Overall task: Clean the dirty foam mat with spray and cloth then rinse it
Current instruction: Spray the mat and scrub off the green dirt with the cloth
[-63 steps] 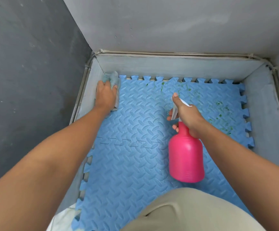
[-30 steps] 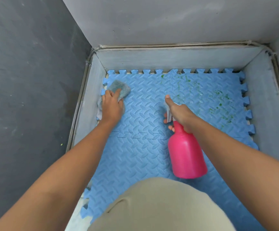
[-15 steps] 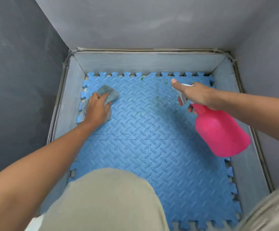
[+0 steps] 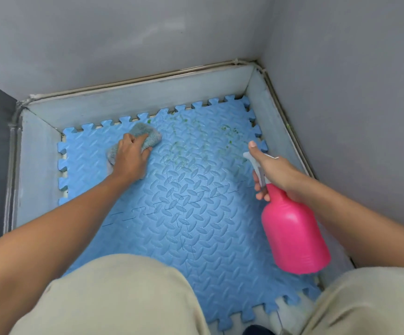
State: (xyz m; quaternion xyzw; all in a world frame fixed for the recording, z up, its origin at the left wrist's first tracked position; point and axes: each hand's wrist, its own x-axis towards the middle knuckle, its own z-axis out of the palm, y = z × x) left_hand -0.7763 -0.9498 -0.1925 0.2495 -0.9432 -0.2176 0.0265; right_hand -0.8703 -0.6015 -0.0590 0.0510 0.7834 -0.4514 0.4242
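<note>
Blue foam mat [image 4: 196,213] lies in a grey walled tray [image 4: 123,102] — green specks [image 4: 225,131] dirty its far right corner.
The left hand [image 4: 130,158] curls its fingers [image 4: 143,139] over a grey-blue cloth [image 4: 145,134], pressing it on the mat's far left; the right hand [image 4: 273,172] clamps the pink spray bottle [image 4: 292,233] by its neck, held above the mat's right edge — grey walls [image 4: 147,32] around.

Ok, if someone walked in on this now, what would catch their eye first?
The hot-pink spray bottle gripped in the right hand, at the right, pops against the blue foam mat. Then the green specks over the mat's far right part, and the left hand holding a grey-blue cloth just left of them.
</note>
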